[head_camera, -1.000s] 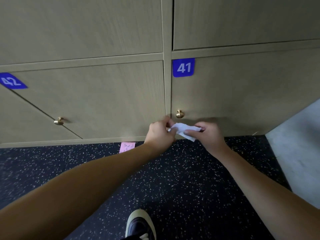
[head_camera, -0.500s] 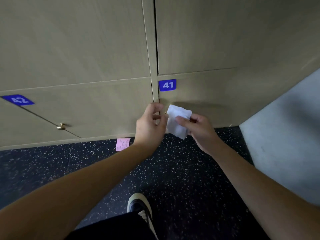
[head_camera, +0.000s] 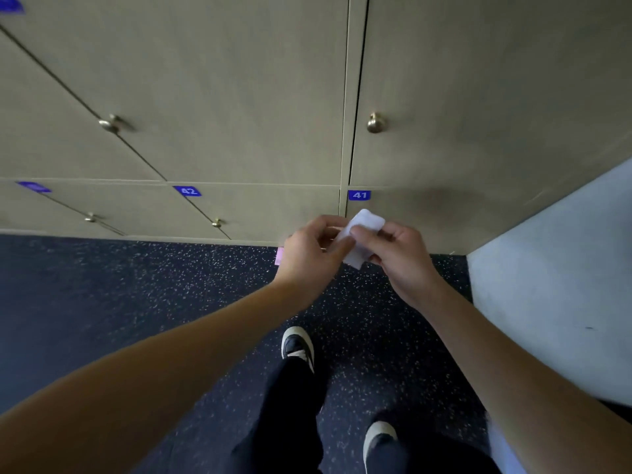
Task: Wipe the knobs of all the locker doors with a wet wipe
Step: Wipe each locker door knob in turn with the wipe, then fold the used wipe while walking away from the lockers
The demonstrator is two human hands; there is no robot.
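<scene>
**Wipe being readied between knobs**

Both hands meet in front of the bottom row of lockers, low against the door numbered 41 (head_camera: 359,195). The right hand (head_camera: 398,260) pinches the white wet wipe (head_camera: 362,234) between thumb and fingers, holding it roughly upright. The left hand (head_camera: 313,256) has its fingers curled toward the wipe's near edge; it seems to touch or pinch that edge, though the exact contact is hard to make out. The wipe is touching no knob at this moment.

Judging by this, the step in hand is refolding or regripping the wipe, not wiping. Four brass knobs show: the upper right knob (head_camera: 375,123) on the door above 41, the upper left knob (head_camera: 109,124) one column over, and two small ones in the bottom row, the knob by label 42 (head_camera: 216,223) and another further left (head_camera: 90,217). The knob of door 41 itself is hidden behind the hands or out of sight.

The next move likely calls for one hand to take the wipe alone, bunched over the fingertips, and carry it to a knob, closing the cloth around the ball and twisting. Which knobs are already clean cannot be told.

A pink note (head_camera: 279,256) lies on the speckled dark floor (head_camera: 136,302) at the locker base, and the person's shoes stand below.
</scene>
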